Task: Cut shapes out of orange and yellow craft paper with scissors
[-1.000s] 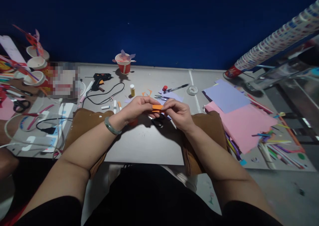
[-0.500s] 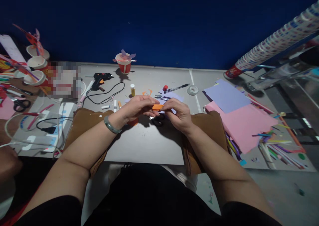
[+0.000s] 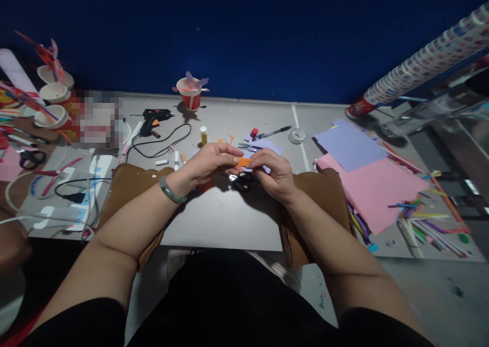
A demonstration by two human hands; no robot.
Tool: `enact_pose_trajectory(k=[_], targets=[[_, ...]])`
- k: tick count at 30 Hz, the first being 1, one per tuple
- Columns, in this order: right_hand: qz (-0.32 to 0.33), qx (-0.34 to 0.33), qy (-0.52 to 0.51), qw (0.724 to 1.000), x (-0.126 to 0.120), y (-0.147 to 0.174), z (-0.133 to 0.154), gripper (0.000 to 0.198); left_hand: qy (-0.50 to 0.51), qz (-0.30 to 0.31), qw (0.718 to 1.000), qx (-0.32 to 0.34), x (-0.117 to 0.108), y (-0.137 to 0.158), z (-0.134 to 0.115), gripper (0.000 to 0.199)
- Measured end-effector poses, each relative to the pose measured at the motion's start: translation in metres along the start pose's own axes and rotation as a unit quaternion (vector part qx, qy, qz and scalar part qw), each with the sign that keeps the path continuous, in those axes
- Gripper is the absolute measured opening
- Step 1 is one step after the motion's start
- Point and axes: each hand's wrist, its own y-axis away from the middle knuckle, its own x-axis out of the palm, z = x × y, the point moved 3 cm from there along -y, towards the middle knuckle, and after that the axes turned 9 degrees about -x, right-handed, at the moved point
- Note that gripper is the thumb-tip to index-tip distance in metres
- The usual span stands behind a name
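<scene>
Between my two hands, above the table, is a small piece of orange paper (image 3: 243,162). My left hand (image 3: 214,162), a green bangle at its wrist, pinches the paper's left end between thumb and fingers. The right end is in the fingertips of my right hand (image 3: 274,171). Just below and behind the paper lie black-handled scissors (image 3: 240,182), partly in shadow. Beyond my hands are small pointed snips (image 3: 250,148) on a purple sheet, a pen (image 3: 272,133), a red cap (image 3: 254,132) and a glue bottle with a white cap (image 3: 204,135).
A black glue gun (image 3: 156,120) with its cord lies at the back left, near a decorated paper cup (image 3: 190,95). Purple paper (image 3: 349,145) and pink paper (image 3: 378,186) spread at right, below a long stack of cups (image 3: 424,64). A power strip (image 3: 86,196) and another person's hand (image 3: 13,247) are at left.
The orange paper has shifted slightly right and up, and less of it shows between my fingers. Both hands keep their grip on it.
</scene>
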Motion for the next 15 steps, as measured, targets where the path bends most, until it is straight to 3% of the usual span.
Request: enact_pose_trajectory(k=[10,13,15], targets=[[0.039,-0.029,0.031,0.998,0.0019,-0.0006,0.0055,0.018,-0.041,-0.019,0.998,0.045,0.0023,0.004,-0.0025,0.02],[0.0,-0.006,-0.006,1.0,0.0017,-0.0017,0.0066,0.012,-0.076,-0.034,0.994,0.074,0.0017,0.0057,-0.006,0.019],[-0.044,0.053,-0.053,0.996,0.0003,-0.0023,0.0044,0.008,-0.1,-0.05,0.99,0.088,0.0014,0.0063,-0.0078,0.017]])
